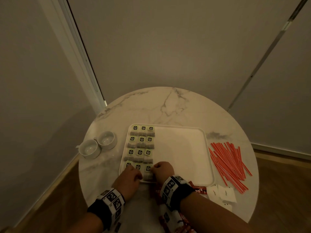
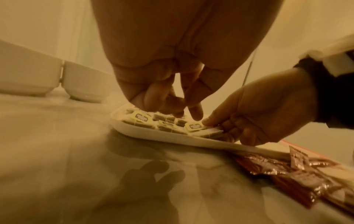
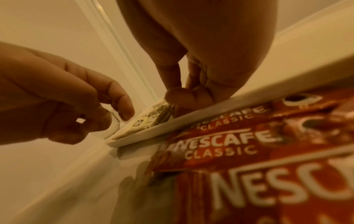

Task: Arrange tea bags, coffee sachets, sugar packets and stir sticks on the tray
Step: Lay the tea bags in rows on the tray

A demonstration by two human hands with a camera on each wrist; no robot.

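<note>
The head view showed a white tray (image 1: 181, 148) on the round marble counter (image 1: 168, 106), its left part filled with tea bags (image 1: 141, 142) in three columns. Both hands met at the tray's near-left corner. The right hand (image 1: 164, 170) pinched the tea bag (image 1: 148, 171) at the near end of the third column; the left wrist view made this plain, its thumb on the paper tag and its fingers under the bag. The left hand (image 1: 132, 178) hovered over the neighbouring bags with fingers curled downward and holding nothing, as the left wrist view showed.

Only the head view took in the red stir sticks (image 1: 228, 163) lying loose right of the tray, the white sugar packets (image 1: 222, 194) off the tray's near-right corner, and two white cups (image 1: 97, 145) left of the tray.

The right wrist view alone gave the lettering on the red Nescafe Classic coffee sachets (image 3: 220, 141), which lay on the counter against the tray's near rim.
</note>
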